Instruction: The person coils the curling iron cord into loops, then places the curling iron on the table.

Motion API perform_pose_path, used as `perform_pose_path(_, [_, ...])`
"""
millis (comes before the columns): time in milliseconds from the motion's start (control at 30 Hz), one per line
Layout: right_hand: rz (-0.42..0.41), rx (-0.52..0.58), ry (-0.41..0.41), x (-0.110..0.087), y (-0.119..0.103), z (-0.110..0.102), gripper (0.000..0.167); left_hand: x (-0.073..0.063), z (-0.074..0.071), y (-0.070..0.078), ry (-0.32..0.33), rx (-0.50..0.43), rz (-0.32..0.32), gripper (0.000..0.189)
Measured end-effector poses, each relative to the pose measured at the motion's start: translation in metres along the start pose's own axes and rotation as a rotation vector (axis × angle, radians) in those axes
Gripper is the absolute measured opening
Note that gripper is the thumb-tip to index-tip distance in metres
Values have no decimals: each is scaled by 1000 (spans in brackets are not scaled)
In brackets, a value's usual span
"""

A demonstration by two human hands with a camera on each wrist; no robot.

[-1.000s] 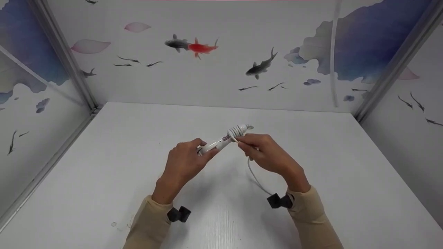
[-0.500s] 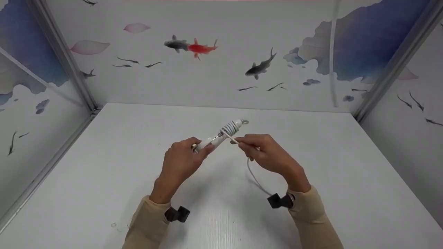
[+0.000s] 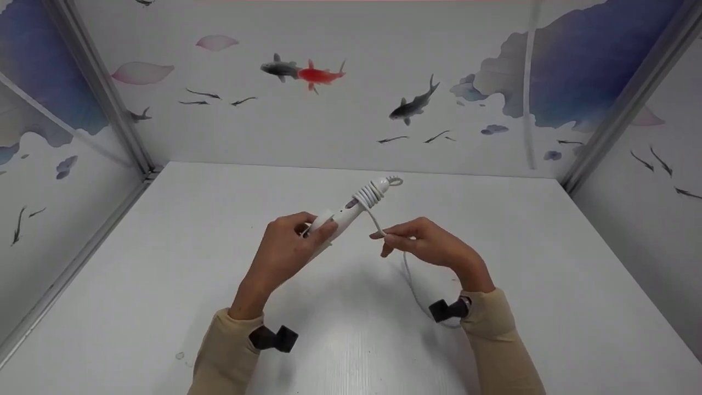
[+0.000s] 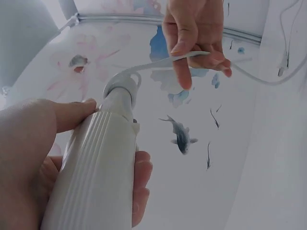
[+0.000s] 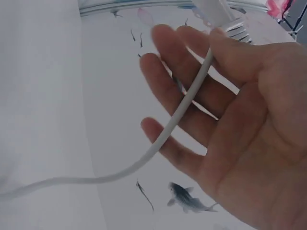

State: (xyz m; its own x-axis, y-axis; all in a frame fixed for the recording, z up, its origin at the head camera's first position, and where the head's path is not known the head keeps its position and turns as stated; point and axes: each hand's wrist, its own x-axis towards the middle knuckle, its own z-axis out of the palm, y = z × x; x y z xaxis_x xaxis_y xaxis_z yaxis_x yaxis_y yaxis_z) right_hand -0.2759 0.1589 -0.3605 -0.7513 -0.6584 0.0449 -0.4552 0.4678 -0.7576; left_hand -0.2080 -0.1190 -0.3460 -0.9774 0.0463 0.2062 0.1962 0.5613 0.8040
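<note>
My left hand [image 3: 279,244] grips a white hair iron [image 3: 344,216], tilted with its cord end up and to the right, above the table. Several turns of white cord [image 3: 368,193] wrap round the handle near that end, and a small loop sticks out past it. With thumb and forefinger, my right hand [image 3: 425,241] pinches the cord, a short stretch from the coils. In the right wrist view the cord [image 5: 180,112] runs across the other fingers, which are spread and slightly bent. The ribbed side of the hair iron [image 4: 96,163] shows in the left wrist view.
Loose cord [image 3: 408,274] hangs below my right hand toward the white table [image 3: 164,285]. Walls with painted fish [image 3: 414,101] close in the back and both sides. A black wrist camera [image 3: 274,339] sits on each forearm.
The hair iron has risen and shifted away from my right hand, which has dropped slightly. A longer stretch of cord now spans between the coils and the pinching fingers.
</note>
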Motion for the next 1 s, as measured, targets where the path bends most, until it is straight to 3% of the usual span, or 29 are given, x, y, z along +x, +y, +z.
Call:
perform_pose_path(167, [161, -21, 90, 4, 7, 1, 23, -3, 1, -2, -143, -44, 115, 31])
perform_pose_path(367, [79, 9, 152, 5, 4, 0, 9, -5, 3, -4, -361, 34, 294, 24])
perform_pose_path(467, [98, 12, 165, 3, -2, -1, 9, -5, 4, -5, -421, 87, 299, 26])
perform_pose_path(567, [127, 2, 181, -1, -10, -1, 11, -5, 5, -4, -449, 137, 258, 27])
perform_pose_path(667, [107, -61, 196, -6, -22, 0, 11, -5, 10, -3, -437, 208, 202, 31])
perform_pose_path(767, [50, -126, 194, -12, -37, 1, 10, -5, 15, -1, -378, 270, 153, 37])
perform_pose_path(900, [-17, -172, 190, -17, -48, 3, 15, -5, 19, 2, -209, 309, 100, 39])
perform_pose_path(1000, [-34, -158, 192, -18, -50, 5, 21, -5, 21, 4, -69, 282, 47, 42])
